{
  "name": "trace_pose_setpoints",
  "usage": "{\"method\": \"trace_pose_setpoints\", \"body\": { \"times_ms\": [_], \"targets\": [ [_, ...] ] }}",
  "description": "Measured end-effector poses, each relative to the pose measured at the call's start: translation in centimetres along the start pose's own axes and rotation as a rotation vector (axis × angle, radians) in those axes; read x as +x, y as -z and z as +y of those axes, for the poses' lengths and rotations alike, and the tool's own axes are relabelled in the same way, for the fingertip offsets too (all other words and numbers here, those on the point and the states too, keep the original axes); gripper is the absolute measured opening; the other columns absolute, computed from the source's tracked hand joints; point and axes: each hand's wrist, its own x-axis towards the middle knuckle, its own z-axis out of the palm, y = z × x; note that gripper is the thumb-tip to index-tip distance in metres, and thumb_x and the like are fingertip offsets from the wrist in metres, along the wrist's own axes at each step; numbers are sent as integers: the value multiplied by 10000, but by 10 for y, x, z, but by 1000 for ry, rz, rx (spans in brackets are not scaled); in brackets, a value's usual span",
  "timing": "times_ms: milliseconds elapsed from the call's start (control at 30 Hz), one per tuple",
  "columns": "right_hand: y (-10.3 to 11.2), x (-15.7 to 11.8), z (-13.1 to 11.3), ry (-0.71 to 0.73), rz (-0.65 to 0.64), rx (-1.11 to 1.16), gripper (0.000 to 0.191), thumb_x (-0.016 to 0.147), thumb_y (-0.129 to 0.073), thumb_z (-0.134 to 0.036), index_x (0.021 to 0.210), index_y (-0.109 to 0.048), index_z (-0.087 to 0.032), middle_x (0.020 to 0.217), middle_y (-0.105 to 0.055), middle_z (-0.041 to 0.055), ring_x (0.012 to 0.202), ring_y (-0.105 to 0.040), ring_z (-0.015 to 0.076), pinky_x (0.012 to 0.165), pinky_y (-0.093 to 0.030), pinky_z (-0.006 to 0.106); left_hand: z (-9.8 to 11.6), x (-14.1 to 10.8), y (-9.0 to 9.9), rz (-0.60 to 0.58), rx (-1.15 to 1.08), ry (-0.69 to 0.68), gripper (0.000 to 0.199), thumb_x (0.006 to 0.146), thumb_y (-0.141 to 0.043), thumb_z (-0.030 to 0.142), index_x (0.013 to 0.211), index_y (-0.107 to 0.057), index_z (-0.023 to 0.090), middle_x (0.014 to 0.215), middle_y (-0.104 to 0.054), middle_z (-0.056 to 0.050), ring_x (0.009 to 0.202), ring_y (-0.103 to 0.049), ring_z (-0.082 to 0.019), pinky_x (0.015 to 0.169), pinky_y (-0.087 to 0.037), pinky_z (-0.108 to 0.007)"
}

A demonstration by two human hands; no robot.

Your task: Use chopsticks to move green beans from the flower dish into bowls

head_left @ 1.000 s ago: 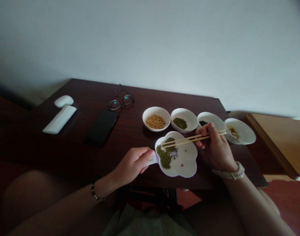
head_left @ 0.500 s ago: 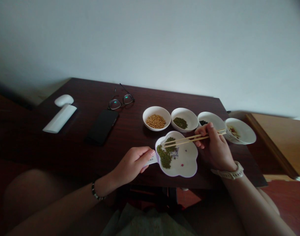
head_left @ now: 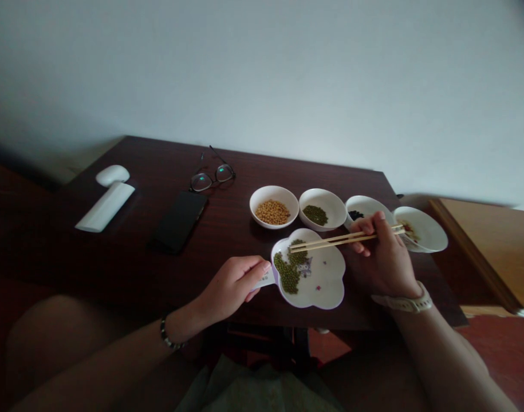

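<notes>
At a dark wooden table [head_left: 244,166], my left hand [head_left: 233,286] clamps the pale handle [head_left: 267,278] of a white flower-shaped dish [head_left: 330,286], thumb on top. The dish sits just right of that hand, between it and my right hand [head_left: 384,257]; whether it rests on the tabletop, I cannot tell. Green beans [head_left: 290,274] gather on its side nearest my left hand, beside a printed cartoon figure [head_left: 304,267].

My right hand, fingers together, holds a pair of chopsticks [head_left: 330,242], which reach left across the dish to the upper part of the beans. Their tips lie close together; whether they pinch a bean is too small to tell.

Four white bowls line up beyond my hands. Ahead of my left hand and to its right is one of tan beans [head_left: 272,212], then one of green beans. A third, with dark contents [head_left: 355,215], stands just past my right hand, which partly hides it; the fourth [head_left: 431,234] is to that hand's right. Farther left, beyond my left hand, lie a black phone [head_left: 180,222], eyeglasses [head_left: 212,178] and a long white case [head_left: 107,209].
</notes>
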Motion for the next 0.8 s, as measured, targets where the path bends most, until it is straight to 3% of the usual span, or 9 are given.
{"method": "trace_pose_setpoints", "body": {
  "times_ms": [167,267,367,500,800],
  "targets": [
    [17,12,-9,187,234,81,526,993,-940,-550,805,-576,-219,801,-506,-47,614,-517,85,409,-397,152,-10,-6,6,5,2,-18,515,1204,-504,432,727,-530,238,588,-533,51,567,-492,-135,608,-373,-291],
    [26,16,-11,299,291,68,461,1023,-916,-495,792,-632,-215,815,-579,-29,676,-580,105,456,-472,177,-14,-7,8,7,8,-21,522,1205,-502,436,723,-529,236,589,-537,47,570,-494,-134,606,-371,-287],
    [28,16,-11,306,275,63,409,1038,-896,-448,795,-671,-209,838,-610,-16,713,-622,111,465,-473,205,-14,-5,9,8,-5,-5,517,1198,-505,456,730,-531,235,576,-522,50,552,-477,-131,587,-361,-279],
    [25,12,-8,245,227,24,459,1025,-897,-544,805,-650,-226,815,-573,-18,637,-563,111,421,-406,222,-11,-3,8,3,-17,21,513,1188,-505,483,740,-530,236,562,-504,54,513,-452,-125,548,-340,-271],
    [14,0,-11,60,-8,-147,542,1044,-831,-662,776,-625,-237,759,-577,7,509,-483,111,385,-353,256,-7,1,3,-4,-6,7,533,1194,-509,485,725,-524,233,573,-522,44,531,-462,-125,553,-341,-274]
  ]
}}
